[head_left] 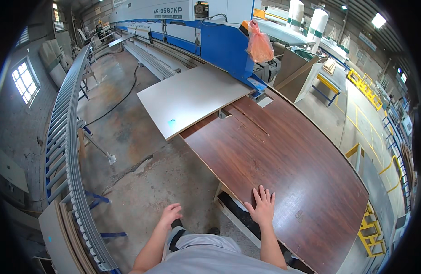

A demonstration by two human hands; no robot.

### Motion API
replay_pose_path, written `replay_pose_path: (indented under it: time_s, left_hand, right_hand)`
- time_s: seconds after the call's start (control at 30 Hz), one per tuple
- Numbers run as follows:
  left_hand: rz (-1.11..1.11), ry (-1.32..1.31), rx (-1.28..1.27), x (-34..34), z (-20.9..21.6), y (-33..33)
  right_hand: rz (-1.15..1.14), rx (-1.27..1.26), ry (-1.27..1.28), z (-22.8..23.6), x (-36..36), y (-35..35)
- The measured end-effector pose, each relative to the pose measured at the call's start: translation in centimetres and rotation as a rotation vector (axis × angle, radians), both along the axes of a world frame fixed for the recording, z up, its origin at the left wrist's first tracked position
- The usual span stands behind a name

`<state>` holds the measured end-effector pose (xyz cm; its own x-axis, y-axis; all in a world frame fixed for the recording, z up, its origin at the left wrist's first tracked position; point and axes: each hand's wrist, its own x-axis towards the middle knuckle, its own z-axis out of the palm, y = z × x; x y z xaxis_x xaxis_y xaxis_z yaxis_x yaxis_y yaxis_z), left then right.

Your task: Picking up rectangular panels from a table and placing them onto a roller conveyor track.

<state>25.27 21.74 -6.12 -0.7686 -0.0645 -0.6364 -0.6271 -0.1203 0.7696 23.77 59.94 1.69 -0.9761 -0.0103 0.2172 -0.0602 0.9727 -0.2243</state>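
Right hand [262, 211] splayed on the brown tabletop [318, 201]; left hand [170, 216] empty, half-curled beside it; white panel [194, 101] at its far end looks stiff, slick, hefty: grip opposite edges!

- Right hand [262, 204]: its palm is hidden against the brown table [302, 173].
- Left hand [172, 213]: its palm is turned out of sight.
- White board [197, 98]: 1 far corner disappears beneath the blue machine [226, 52], whose top is cut off.
- Pink bag [260, 45]: its contents are unclear.
- Roller stand [59, 157]: its near end runs off the lower edge.
- Distant person [100, 32]: too small for detail.
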Motion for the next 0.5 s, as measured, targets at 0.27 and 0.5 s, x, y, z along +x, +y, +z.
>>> replay_pose_path:
  time_s: [0.27, 0.5]
  left_hand:
    - [0.087, -0.031, -0.031, -1.7, 1.0, -2.4]
    - [0.123, -0.002, 0.094, -3.8, 2.0, -1.4]
  right_hand:
    - [-0.040, -0.076, 0.066, 0.1, -0.3, 0.0]
    - [-0.049, -0.103, 0.095, -0.2, -0.4, 0.2]
